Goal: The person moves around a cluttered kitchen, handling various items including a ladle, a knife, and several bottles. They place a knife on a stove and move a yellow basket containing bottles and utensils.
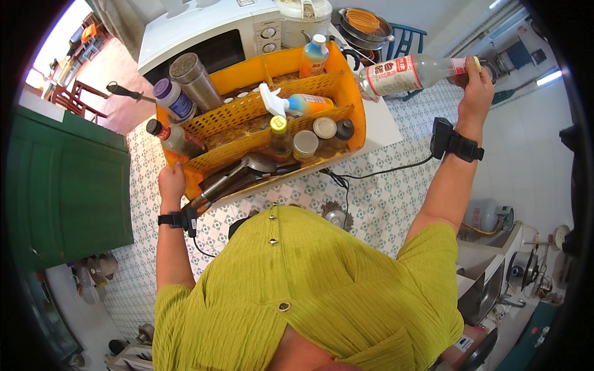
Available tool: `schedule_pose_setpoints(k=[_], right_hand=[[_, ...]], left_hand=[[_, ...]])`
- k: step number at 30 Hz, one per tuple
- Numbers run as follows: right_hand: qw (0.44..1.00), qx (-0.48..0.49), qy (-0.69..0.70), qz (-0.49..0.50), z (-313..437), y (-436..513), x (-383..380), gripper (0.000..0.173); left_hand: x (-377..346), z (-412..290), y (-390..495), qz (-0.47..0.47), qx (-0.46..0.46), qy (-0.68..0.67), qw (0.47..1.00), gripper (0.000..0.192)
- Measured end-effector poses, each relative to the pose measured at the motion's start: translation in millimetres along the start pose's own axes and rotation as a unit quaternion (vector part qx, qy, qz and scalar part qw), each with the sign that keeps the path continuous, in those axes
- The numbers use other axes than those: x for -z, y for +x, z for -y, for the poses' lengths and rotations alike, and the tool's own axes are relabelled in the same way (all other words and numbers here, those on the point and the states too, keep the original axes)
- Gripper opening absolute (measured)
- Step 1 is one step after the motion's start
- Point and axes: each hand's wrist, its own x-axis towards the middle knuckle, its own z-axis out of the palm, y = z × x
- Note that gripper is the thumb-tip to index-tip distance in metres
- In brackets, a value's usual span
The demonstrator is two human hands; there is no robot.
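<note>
My right hand (474, 95) grips a clear glass bottle (394, 76) by its capped neck. The bottle lies nearly level, its base beside the right end of an orange plastic caddy (355, 92). At the caddy's near left corner, my left hand (171, 183) holds the rim. Inside stand a metal canister (195, 79), a purple-capped jar (174, 98) and an orange-and-blue bottle (314, 58). A spray bottle (306, 104) lies in the middle row. A dark-capped bottle (178, 139) leans at the left. In the front row are a yellow-capped bottle (280, 139), lidded jars (305, 144) and metal utensils (232, 176).
Behind the caddy stand a white microwave (199, 41) and a white cooker (304, 18). Stacked metal pots (366, 30) and a blue chair (407, 37) are at the back right. A green cabinet (74, 181) stands left. A black cable (385, 172) hangs from my right wristband.
</note>
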Motion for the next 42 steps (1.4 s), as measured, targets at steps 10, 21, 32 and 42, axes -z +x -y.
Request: schedule_pose_setpoints(k=[10,21,32,42], right_hand=[[0.960,0.053,-0.273,0.019,-109,-20,31,0.035],[0.942,0.009,-0.327,0.075,-181,-60,5,0.034],[0.913,0.008,-0.383,0.140,-191,-62,-22,0.036],[0.905,-0.017,-0.378,0.192,-186,-53,-37,0.042]], left_hand=[[-2,10,2,-0.009,-0.028,-0.017,0.999,0.037],[7,-1,-4,-0.017,-0.022,0.039,0.999,0.044],[5,1,-3,-0.046,-0.045,-0.053,0.996,0.049],[7,4,-3,-0.027,-0.019,0.020,0.999,0.050]])
